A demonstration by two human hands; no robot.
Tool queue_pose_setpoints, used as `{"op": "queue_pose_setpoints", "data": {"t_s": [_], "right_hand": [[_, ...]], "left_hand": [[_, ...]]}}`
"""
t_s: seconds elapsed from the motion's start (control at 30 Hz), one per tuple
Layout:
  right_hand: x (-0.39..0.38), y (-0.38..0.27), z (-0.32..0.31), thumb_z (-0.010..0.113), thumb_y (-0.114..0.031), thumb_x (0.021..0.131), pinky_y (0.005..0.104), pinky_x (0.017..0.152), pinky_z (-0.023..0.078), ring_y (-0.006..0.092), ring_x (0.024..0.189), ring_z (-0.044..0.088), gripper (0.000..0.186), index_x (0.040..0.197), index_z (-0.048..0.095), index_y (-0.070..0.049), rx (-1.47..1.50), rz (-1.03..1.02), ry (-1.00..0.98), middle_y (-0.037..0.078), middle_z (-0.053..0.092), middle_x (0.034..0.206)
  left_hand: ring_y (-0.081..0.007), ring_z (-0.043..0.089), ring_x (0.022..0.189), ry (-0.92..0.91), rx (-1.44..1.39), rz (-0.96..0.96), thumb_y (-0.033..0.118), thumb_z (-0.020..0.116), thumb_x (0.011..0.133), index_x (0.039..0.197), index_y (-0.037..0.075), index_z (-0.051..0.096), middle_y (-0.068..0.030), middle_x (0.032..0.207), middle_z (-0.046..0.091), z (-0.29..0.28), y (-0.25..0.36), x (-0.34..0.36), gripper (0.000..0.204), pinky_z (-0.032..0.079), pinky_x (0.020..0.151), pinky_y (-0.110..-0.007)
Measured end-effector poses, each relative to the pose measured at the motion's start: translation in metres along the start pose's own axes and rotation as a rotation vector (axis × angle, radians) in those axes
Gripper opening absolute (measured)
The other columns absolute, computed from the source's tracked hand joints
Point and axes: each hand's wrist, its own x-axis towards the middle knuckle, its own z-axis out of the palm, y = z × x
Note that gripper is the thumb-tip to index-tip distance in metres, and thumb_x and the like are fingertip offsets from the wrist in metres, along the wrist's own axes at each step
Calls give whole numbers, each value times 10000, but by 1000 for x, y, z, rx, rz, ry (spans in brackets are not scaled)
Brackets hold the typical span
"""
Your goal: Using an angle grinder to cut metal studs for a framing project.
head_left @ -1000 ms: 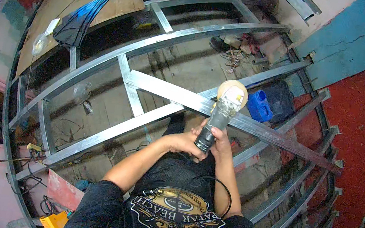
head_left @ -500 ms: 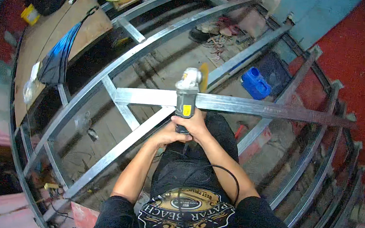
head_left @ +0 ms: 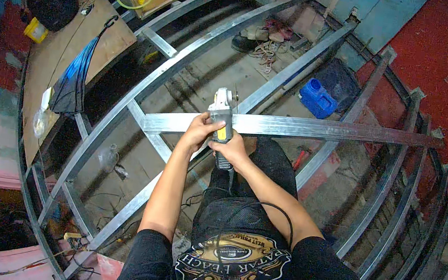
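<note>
Both hands hold an angle grinder (head_left: 219, 116) with a silver head and a dark body bearing a yellow label. My left hand (head_left: 197, 131) wraps the body just behind the head, and my right hand (head_left: 232, 151) grips the handle lower down. The thin disc (head_left: 235, 99) shows nearly edge-on at the right of the head. Under the grinder runs a shiny metal beam (head_left: 296, 129), lying across the frame's other bars; whether the disc touches it I cannot tell. A dark cord trails from the handle toward me.
A metal bar frame (head_left: 145, 85) spreads all around me above the floor. A blue jug (head_left: 318, 99) stands ahead right, and a red-handled tool (head_left: 300, 159) lies below the beam. At the left, a folded umbrella (head_left: 74, 78) rests on a wooden board (head_left: 109, 34). Shoes (head_left: 246, 44) lie farther off.
My left hand has moved up from the handle's bottom to the body near the head. The grinder has shifted slightly left, and its yellowish disc now appears thinner.
</note>
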Motion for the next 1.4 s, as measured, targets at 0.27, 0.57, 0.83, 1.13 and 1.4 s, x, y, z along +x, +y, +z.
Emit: {"op": "queue_pose_setpoints", "data": {"t_s": [0.27,0.57,0.83,1.13,1.4], "right_hand": [[-15,15,4,978,-132,767,337,650,588,164,746,707,512,1146,651,-23,156,89,36,50,725,953],[-5,35,8,879,-32,821,344,553,571,182,614,703,379,1102,625,-11,76,108,106,61,712,871],[14,51,12,888,-31,812,349,522,574,188,595,697,401,1109,619,-4,32,97,189,78,708,853],[10,40,18,882,-73,850,346,516,554,191,577,685,357,1094,632,-2,63,167,148,88,713,833],[8,39,19,859,-56,867,338,551,565,189,606,679,311,1076,631,-22,76,175,138,75,691,820]], "left_hand": [[-226,727,1093,7,27,8,176,907,894,1449,-76,560,-150,1215,746,4,-8,4,701,577,973,-380],[-359,663,1192,67,737,80,637,941,714,1315,-58,725,-264,1312,626,-16,-25,26,944,535,1021,-440],[-311,724,1113,138,727,118,536,962,769,1304,-68,721,-217,1204,757,-28,-36,62,842,561,996,-407],[-203,732,945,47,595,38,577,922,810,1193,-29,788,-120,1019,795,-32,-30,58,729,575,895,-375],[-319,691,1015,123,675,57,700,922,714,1116,-76,778,-200,1094,713,-31,-28,54,886,544,892,-413]]}}
